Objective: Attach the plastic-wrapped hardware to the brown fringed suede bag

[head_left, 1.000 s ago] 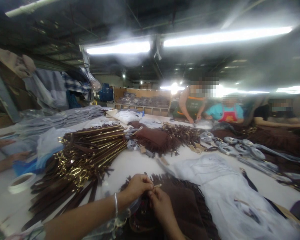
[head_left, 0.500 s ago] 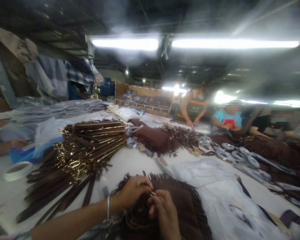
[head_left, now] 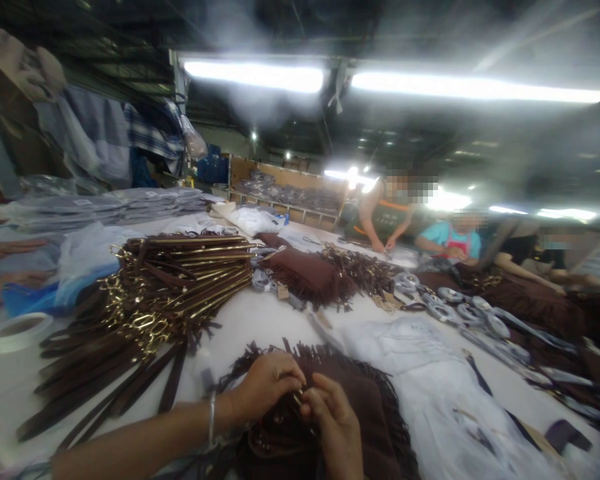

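In front of me lies a dark brown fringed bag (head_left: 373, 413), with a strip of brown strap (head_left: 267, 443) on top of it. Both hands meet over the bag's near left part. Pinched between their fingertips is a small gold metal fitting (head_left: 299, 398); its exact kind is too blurred to make out. My left hand (head_left: 270, 383), with a bracelet at the wrist, comes in from the left with bent fingers. My right hand (head_left: 336, 413) faces it from the right, thumb and fingers closed at the fitting.
Left of the bag is a pile of brown straps with gold hardware (head_left: 170, 287), near a tape roll (head_left: 20, 332). White plastic bags (head_left: 430, 380) lie right. Beyond are another fringed bag (head_left: 307, 270) and grey wrapped rings (head_left: 467, 310). Another person's hand (head_left: 20, 280) is far left; co-workers stand behind.
My fingers have shifted slightly around the gold fitting, the right index finger lifting a little. The view has turned slightly. At far left, the other person's hands have moved.
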`<act>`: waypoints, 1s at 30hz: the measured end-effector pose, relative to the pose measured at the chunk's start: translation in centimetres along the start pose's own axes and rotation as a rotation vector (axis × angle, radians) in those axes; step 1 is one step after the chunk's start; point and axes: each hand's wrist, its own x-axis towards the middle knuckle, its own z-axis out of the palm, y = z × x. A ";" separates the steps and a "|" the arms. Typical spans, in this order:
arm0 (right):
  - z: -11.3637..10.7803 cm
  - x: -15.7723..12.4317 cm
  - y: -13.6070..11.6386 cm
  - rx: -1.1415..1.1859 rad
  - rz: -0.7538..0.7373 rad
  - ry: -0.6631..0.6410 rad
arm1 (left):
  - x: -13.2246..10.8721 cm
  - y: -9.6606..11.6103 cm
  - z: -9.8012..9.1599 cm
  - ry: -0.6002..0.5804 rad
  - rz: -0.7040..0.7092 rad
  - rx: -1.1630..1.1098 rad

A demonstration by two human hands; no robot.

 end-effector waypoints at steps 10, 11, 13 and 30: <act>0.8 -0.3 -0.6 -0.043 -0.015 0.048 | -0.2 -0.3 0.4 -0.005 0.160 0.177; 0.8 -0.2 -0.5 -0.055 -0.016 0.044 | -0.3 -0.2 0.4 -0.003 0.167 0.193; 0.7 -0.1 -0.4 -0.084 -0.012 0.025 | -0.4 0.0 0.4 -0.005 0.180 0.222; 0.3 -0.1 -0.6 -0.131 0.000 -0.002 | -0.6 0.6 0.3 -0.080 0.209 0.277</act>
